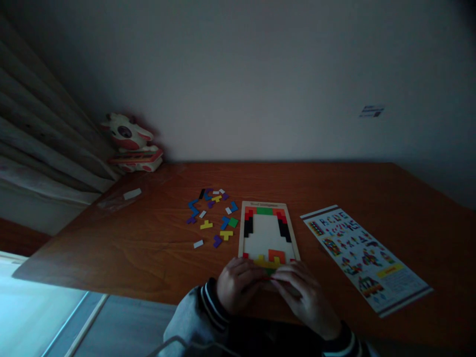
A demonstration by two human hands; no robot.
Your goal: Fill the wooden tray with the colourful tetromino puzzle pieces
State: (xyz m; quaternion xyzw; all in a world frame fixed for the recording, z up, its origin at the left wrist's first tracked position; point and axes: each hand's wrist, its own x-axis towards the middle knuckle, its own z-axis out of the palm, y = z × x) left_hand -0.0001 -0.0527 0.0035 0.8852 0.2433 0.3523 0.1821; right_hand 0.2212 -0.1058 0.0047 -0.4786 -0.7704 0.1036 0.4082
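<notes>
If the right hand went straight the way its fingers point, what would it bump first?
Probably the left hand, very close ahead; depth is unclear, so perhaps the yellow pieces on the board first.

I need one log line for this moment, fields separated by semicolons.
left hand: at near end of puzzle board; right hand: same end, both grips unclear; loose pieces: left of board; printed sheet: right of board

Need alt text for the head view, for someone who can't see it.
A person's left hand and right hand meet over the near end of a puzzle board partly filled with colored blocks. Loose pieces lie left of it on the wooden table, a printed sheet right.
</notes>
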